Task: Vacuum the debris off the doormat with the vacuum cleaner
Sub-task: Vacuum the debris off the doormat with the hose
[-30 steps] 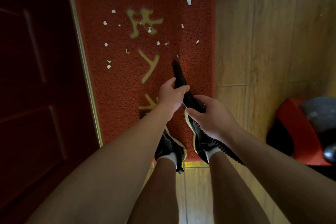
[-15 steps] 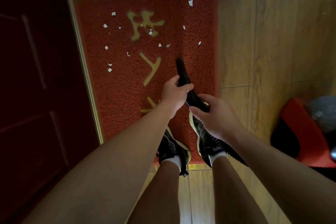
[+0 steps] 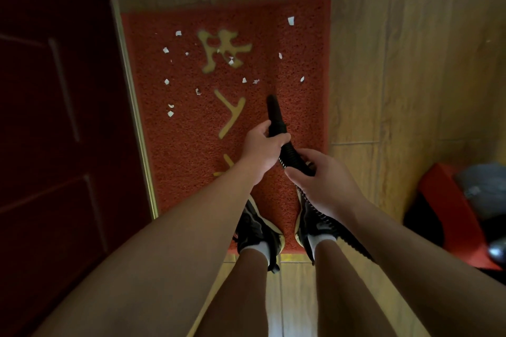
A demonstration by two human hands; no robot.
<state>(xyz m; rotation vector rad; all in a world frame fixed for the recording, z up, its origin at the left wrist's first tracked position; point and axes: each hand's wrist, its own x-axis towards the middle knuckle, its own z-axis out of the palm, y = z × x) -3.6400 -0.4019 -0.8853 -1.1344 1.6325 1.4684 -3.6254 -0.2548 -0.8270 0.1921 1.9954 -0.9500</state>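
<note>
A red doormat [image 3: 175, 145] with yellow characters lies on the wooden floor. Several small white scraps of debris [image 3: 169, 113] are scattered over its far half. My left hand [image 3: 262, 145] grips the black vacuum nozzle [image 3: 274, 113], which points forward over the mat, its tip just short of the scraps. My right hand [image 3: 320, 183] holds the black ribbed hose [image 3: 291, 157] just behind the nozzle. The hose runs back under my right forearm toward the vacuum cleaner body [image 3: 449, 216], red and grey, at the right edge.
A dark red door [image 3: 60, 131] with a metal threshold strip [image 3: 137, 123] borders the mat's left side. My two feet in black shoes [image 3: 257, 230] stand on the mat's near edge. Wooden floor [image 3: 397, 63] extends to the right.
The view has tilted slightly, so the mat's far edge sits lower in frame. The nozzle and both hands hold nearly the same spot over the mat; the scraps have not moved.
</note>
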